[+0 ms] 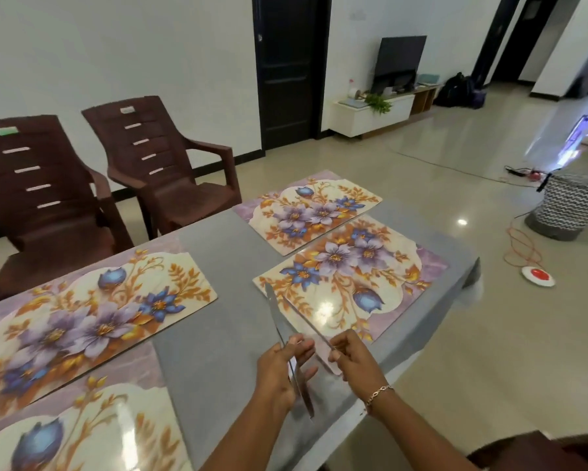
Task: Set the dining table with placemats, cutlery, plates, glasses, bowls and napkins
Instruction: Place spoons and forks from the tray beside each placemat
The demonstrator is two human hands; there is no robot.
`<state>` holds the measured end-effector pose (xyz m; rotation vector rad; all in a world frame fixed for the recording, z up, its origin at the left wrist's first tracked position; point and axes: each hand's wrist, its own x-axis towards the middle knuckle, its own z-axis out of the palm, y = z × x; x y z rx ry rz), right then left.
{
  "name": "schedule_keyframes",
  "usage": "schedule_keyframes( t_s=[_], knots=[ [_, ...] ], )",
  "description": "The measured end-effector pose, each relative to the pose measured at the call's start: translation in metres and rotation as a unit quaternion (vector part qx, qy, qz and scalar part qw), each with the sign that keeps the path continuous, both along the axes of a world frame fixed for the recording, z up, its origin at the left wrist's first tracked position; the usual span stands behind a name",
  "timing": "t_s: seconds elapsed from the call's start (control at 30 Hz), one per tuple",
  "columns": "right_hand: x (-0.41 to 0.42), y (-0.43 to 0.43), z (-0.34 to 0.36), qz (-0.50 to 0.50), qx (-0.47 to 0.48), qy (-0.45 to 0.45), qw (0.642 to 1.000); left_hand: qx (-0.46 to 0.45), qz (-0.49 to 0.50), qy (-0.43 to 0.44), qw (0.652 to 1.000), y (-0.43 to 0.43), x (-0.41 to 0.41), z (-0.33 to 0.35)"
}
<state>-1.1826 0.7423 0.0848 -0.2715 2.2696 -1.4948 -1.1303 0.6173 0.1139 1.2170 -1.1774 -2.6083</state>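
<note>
Your right hand (349, 355) hides its knife (306, 321) handle. Blade is blurred, probably a table knife. Nearest placemat (99, 431) cut off bottom-left.

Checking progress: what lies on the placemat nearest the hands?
Nothing is laid on the placemat. The left hand and right hand hold knives over its near edge; the hands hide part of it.
</note>
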Motion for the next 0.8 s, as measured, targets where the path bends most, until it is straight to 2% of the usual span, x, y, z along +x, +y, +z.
schedule_keyframes(
  t_s=[0.13,0.3,0.4,0.5,0.67,0.8],
  knots=[
    [-0.072,0.024,-0.007,-0.007,0.078,0.07,0.994,0.036,0.028,0.002,0.999,-0.004,-0.069,-0.008],
    [-0.158,0.065,-0.017,-0.039,0.202,0.162,0.965,0.014,0.002,0.001,1.0,-0.001,-0.137,-0.016],
    [-0.205,0.088,-0.022,-0.069,0.249,0.173,0.95,0.021,0.001,-0.002,1.0,0.005,-0.169,-0.017],
    [-0.244,0.101,-0.024,-0.042,0.303,0.182,0.934,0.036,0.012,-0.003,0.999,0.012,-0.19,-0.019],
    [-0.296,0.112,-0.038,-0.032,0.323,0.199,0.925,0.028,0.056,-0.025,0.998,0.025,-0.217,-0.026],
    [-0.321,0.123,-0.047,0.025,0.332,0.219,0.917,0.017,0.095,-0.023,0.995,0.039,-0.235,-0.022]
  ],
)
